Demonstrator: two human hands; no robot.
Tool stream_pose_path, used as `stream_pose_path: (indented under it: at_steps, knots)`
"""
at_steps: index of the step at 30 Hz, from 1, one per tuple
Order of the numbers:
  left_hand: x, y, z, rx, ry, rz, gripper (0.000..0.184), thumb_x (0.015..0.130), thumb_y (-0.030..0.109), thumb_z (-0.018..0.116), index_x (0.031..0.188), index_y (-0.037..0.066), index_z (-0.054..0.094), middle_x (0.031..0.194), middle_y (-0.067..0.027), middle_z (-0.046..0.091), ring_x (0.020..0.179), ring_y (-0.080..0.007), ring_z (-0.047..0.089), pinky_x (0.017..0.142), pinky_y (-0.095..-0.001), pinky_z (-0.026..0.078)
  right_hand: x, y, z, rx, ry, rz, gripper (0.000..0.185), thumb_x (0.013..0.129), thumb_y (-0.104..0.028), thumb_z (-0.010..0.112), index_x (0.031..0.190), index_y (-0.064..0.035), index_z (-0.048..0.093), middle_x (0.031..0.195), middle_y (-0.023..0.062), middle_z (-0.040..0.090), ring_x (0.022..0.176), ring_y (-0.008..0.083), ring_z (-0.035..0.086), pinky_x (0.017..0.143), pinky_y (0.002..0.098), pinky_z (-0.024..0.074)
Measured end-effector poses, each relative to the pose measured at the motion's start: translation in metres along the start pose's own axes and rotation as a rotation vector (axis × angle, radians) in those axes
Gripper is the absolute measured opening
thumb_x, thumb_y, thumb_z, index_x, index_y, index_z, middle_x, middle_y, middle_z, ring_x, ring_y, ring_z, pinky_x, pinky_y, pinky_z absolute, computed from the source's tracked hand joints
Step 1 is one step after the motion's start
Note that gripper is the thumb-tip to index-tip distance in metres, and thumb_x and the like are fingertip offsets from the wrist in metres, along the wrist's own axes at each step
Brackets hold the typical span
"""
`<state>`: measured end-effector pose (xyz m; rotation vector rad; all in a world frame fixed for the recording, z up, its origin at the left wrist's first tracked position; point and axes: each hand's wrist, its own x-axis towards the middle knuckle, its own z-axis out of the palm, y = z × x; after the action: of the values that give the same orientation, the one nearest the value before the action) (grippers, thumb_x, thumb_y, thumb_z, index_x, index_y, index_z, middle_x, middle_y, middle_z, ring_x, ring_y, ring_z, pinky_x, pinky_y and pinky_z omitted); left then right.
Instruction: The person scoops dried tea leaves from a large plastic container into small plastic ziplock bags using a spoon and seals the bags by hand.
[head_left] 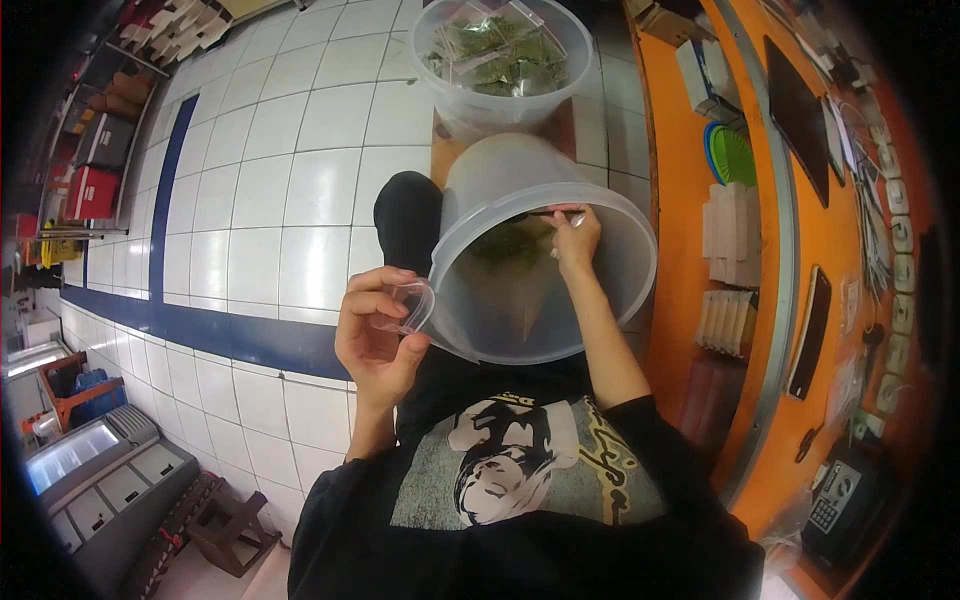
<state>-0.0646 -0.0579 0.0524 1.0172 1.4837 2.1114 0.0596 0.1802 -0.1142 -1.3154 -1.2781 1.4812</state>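
Observation:
My left hand (372,335) is closed around a small clear plastic cup (420,308), held just outside the rim of a large translucent bucket (500,170). The bucket is tilted with its mouth toward me. Inside it lies some green, leafy-looking material (503,246), too dim to identify. My right hand (575,238) reaches into the bucket's mouth, fingers closed on a thin dark utensil (540,214). That utensil's far end and exact kind cannot be made out.
Beyond stands a second translucent bucket (500,103) with clear bags of green material inside. An orange shelf unit (668,300) runs along the right, holding boxes and a green plastic basket (735,155). White floor tiles (325,185) extend left, where a brown stool (225,525) stands.

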Motion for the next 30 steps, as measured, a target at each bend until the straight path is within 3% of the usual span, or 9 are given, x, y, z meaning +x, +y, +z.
stream_pose_path:
  at_steps: [3,6,10,12,13,16,18,25,30]
  knots:
    - [0.001,0.003,0.004,-0.050,0.016,0.014,0.040,0.078,0.024,0.078,0.093,0.002,0.048,0.113,-0.0172,0.051,0.103,-0.0264,0.058,0.090,-0.0360,0.046,-0.004,0.024,-0.001,-0.018,0.032,-0.097,0.013,0.082,0.014,0.053,0.087,0.0016,0.053,0.088,0.0146,0.064,0.074,0.0223,0.069,0.062,0.0278,0.0556]
    - [-0.003,0.006,0.005,-0.050,-0.005,0.020,0.040,0.077,0.021,0.078,0.093,0.002,0.048,0.113,-0.0171,0.050,0.105,-0.0287,0.058,0.092,-0.0381,0.046,-0.017,0.028,0.004,-0.158,0.092,0.025,0.014,0.080,0.015,0.052,0.086,0.0024,0.052,0.087,0.0154,0.064,0.071,0.0210,0.068,0.066,0.0290,0.0578]
    - [-0.012,0.003,0.011,-0.021,-0.088,0.023,0.038,0.075,0.018,0.080,0.092,0.001,0.050,0.114,-0.0190,0.053,0.101,-0.0278,0.060,0.086,-0.0365,0.050,-0.025,0.018,0.008,-0.114,0.218,0.133,0.008,0.080,0.009,0.056,0.079,0.0012,0.055,0.077,0.0149,0.063,0.069,0.0256,0.070,0.052,0.0284,0.0531]
    - [-0.017,0.003,0.024,0.006,-0.144,-0.025,0.036,0.071,0.013,0.082,0.090,0.001,0.054,0.112,-0.0194,0.058,0.095,-0.0251,0.063,0.080,-0.0336,0.052,-0.027,0.008,0.008,-0.048,0.177,0.393,0.006,0.081,0.005,0.053,0.084,0.0007,0.054,0.076,0.0134,0.061,0.068,0.0262,0.069,0.045,0.0275,0.0480]
    - [-0.018,0.002,0.028,0.006,-0.143,-0.023,0.036,0.071,0.013,0.082,0.090,0.001,0.054,0.112,-0.0194,0.058,0.095,-0.0251,0.063,0.080,-0.0336,0.052,-0.026,0.011,0.009,-0.048,0.177,0.391,0.006,0.081,0.005,0.053,0.084,0.0007,0.054,0.076,0.0134,0.061,0.068,0.0262,0.069,0.045,0.0275,0.0480]
    - [-0.022,-0.007,0.039,0.337,-0.293,0.012,0.035,0.072,0.011,0.080,0.091,0.000,0.054,0.112,-0.0183,0.059,0.099,-0.0254,0.061,0.082,-0.0322,0.048,-0.021,0.026,0.011,0.123,0.138,0.488,0.012,0.081,0.003,0.049,0.093,0.0015,0.052,0.081,0.0129,0.058,0.069,0.0270,0.069,0.040,0.0277,0.0431]
    - [-0.024,-0.013,0.048,0.397,-0.270,0.009,0.033,0.070,0.010,0.080,0.089,0.000,0.055,0.109,-0.0165,0.060,0.097,-0.0260,0.062,0.080,-0.0317,0.049,-0.018,0.026,0.012,0.254,0.047,0.630,0.013,0.082,0.002,0.051,0.095,0.0054,0.050,0.099,0.0248,0.057,0.082,0.0369,0.069,0.038,0.0265,0.0339]
    - [-0.028,-0.040,0.058,0.494,-0.169,-0.102,0.030,0.073,0.006,0.077,0.093,0.000,0.054,0.107,-0.0156,0.060,0.097,-0.0265,0.061,0.083,-0.0333,0.048,-0.008,0.008,0.000,0.357,0.002,0.687,0.015,0.087,0.001,0.050,0.100,0.0080,0.047,0.098,0.0265,0.056,0.087,0.0388,0.067,0.039,0.0269,0.0323]
    - [-0.020,-0.056,0.062,0.552,-0.085,-0.111,0.038,0.076,0.006,0.074,0.105,0.000,0.051,0.111,-0.0162,0.057,0.101,-0.0272,0.059,0.087,-0.0348,0.048,-0.011,-0.022,-0.011,0.430,-0.201,0.567,0.013,0.091,-0.001,0.049,0.102,0.0058,0.047,0.096,0.0205,0.059,0.078,0.0325,0.069,0.037,0.0252,0.0295]
